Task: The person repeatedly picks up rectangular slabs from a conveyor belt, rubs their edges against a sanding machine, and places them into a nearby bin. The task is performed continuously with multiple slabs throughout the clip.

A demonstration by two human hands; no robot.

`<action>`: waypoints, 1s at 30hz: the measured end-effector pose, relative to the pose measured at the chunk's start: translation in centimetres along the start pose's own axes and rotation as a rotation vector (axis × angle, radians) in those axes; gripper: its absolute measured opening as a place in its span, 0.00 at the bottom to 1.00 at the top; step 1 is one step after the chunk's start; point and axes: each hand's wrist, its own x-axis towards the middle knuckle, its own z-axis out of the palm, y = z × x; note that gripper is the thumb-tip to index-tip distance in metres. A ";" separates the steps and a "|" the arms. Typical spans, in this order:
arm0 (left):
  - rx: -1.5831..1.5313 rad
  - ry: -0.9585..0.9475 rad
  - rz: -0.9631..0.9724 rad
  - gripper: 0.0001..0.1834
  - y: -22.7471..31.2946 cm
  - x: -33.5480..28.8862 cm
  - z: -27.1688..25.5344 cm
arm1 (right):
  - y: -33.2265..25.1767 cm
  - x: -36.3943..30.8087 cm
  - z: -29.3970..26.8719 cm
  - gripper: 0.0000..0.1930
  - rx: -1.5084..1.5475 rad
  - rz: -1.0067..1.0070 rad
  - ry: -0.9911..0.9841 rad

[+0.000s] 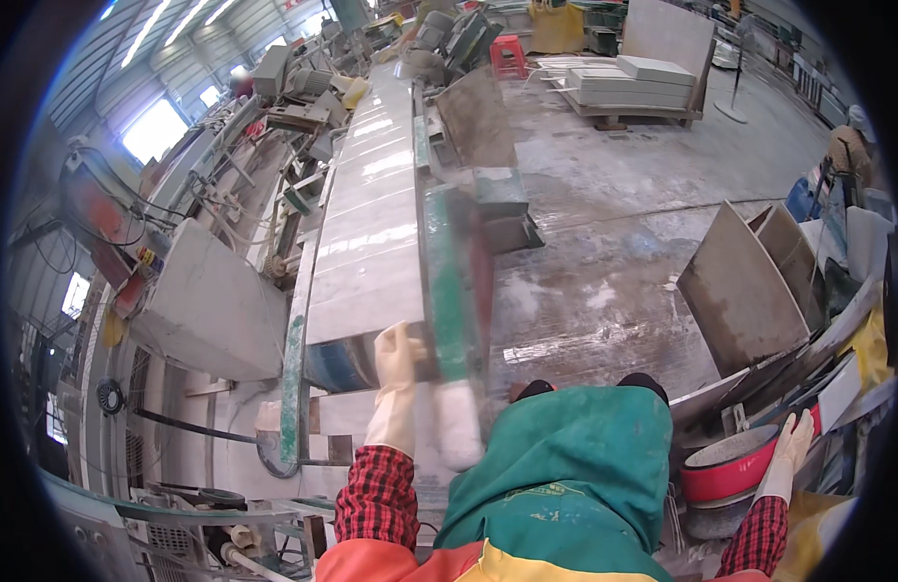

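Observation:
My left hand [397, 361], in a pale glove, is closed at the near end of the conveyor line, against the front edge of a light stone slab [367, 301]. What its curled fingers hold, if anything, is hidden. Low on the right, my gloved right hand [790, 448] stretches out with its fingers extended, beside a round tub with a red band [730, 466]. A thin white panel [841, 393] stands just past its fingertips. Beneath the slab's end, a dark blue roller [340, 365] shows.
A green rail [447, 291] runs along the conveyor's right side. Brown boards [745, 291] lean at the right. Farther back, stacked slabs [628, 85] lie on a pallet near a red stool [508, 56]. A large pale panel [211, 306] stands left of the line.

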 end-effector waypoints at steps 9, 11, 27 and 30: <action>0.882 -0.519 0.846 0.15 2.3 -1.6 7.5 | -2.4 0.9 -4.8 0.24 0.038 0.086 0.059; 0.957 -0.478 0.871 0.16 1.4 -1.7 8.0 | -1.2 2.1 -3.4 0.24 0.053 0.122 0.122; 1.076 -0.506 0.839 0.15 1.5 -1.9 8.9 | 5.6 7.1 4.4 0.26 -0.105 0.126 0.256; 1.076 -0.481 0.847 0.16 1.3 -2.0 8.9 | 6.5 8.6 3.8 0.26 -0.010 0.177 0.164</action>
